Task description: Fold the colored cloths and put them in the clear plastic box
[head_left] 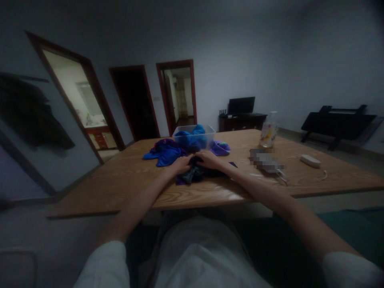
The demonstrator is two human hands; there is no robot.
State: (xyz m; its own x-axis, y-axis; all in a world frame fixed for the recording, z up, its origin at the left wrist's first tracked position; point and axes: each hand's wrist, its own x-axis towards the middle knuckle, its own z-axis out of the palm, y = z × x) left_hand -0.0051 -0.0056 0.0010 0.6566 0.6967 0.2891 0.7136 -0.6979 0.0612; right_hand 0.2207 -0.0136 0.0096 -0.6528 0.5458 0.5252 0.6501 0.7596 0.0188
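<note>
A crumpled black cloth (194,173) lies on the wooden table in front of me, with a bit of purple showing under its left edge. My left hand (181,164) has its fingers closed on the cloth's upper left side. Close beside it, my right hand (209,159) is closed on the same cloth, which bunches up between the two hands. Just beyond my left hand is a heap of blue and purple fabric (168,154). Behind the hands stands a clear plastic bin (210,134) with blue fabric (193,137) inside. The fingertips are partly hidden in the dark folds.
A purple cloth item (221,148) lies right of the bin. Farther right on the table (120,188) are a clear patterned bottle (269,132), a pale blurred-out packet (267,161) and a white oblong case (310,161). A television (241,105) stands on a dark cabinet beyond.
</note>
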